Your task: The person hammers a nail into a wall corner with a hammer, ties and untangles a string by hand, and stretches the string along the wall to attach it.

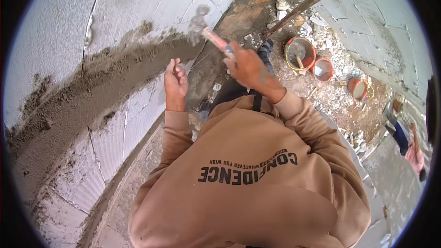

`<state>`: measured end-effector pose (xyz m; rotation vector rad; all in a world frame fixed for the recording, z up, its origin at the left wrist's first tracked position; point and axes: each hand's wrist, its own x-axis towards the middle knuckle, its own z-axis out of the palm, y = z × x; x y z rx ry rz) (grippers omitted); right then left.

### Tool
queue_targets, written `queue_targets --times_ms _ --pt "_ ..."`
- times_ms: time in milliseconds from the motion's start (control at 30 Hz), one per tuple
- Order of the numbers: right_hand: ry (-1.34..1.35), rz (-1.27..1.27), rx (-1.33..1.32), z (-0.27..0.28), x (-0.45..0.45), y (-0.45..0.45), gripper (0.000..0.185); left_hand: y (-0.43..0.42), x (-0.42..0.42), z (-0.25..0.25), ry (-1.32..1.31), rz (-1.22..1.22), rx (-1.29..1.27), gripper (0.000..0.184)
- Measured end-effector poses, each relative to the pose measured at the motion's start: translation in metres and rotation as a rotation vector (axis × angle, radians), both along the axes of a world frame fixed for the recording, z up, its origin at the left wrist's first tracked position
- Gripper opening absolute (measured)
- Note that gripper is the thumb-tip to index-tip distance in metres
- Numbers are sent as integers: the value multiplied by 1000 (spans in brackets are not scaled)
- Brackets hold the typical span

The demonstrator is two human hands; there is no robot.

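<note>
Grey-headed, pink-and-white-handled hammer [215, 40]: was raised near the grey mortar band [115, 71].
Right hand [248, 67]: you had it closed around the hammer's handle.
Left hand [175, 82]: you held it half-curled, contents unclear.

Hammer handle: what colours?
The handle looks pinkish-red and white, blue near the right hand; somewhat blurred. Best seen in the head view.

One head-worn, wide round view faces steeply down and forward: brown sweatshirt [257, 156] close at lower centre, wall [46, 32] at left, floor [330, 98] farther off, upper right.
</note>
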<state>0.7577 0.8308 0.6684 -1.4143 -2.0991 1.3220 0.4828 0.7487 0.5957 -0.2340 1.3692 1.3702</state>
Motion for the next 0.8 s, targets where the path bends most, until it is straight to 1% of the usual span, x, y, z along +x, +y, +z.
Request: queue_targets --times_ms 100,200,367,433,467,567,667,767,800 --pt "-80 -34 -140 -26 28 -3 43 3 11 3 -123 8 65 19" --pt "-130 -144 -130 -54 47 -22 43 11 22 15 -193 -23 91 17" --pt "-33 -402 -165 -83 55 -47 41 4 41 26 -280 -42 94 19" --pt "-104 -331 -139 -107 60 -43 37 2 50 33 -256 -57 82 20" --pt "-139 -294 -127 -111 60 -40 36 1 51 32 -255 -50 76 20" --pt "-318 -212 41 -113 62 -40 33 -8 53 29 -256 -43 75 19" --pt "-253 -199 111 -108 63 -42 31 -11 51 28 -250 -31 119 20" --pt "-180 -68 13 -100 65 -33 33 -13 55 35 -228 -46 102 20" --pt "-54 -8 -109 -107 64 -29 34 -12 57 33 -227 -61 94 20"
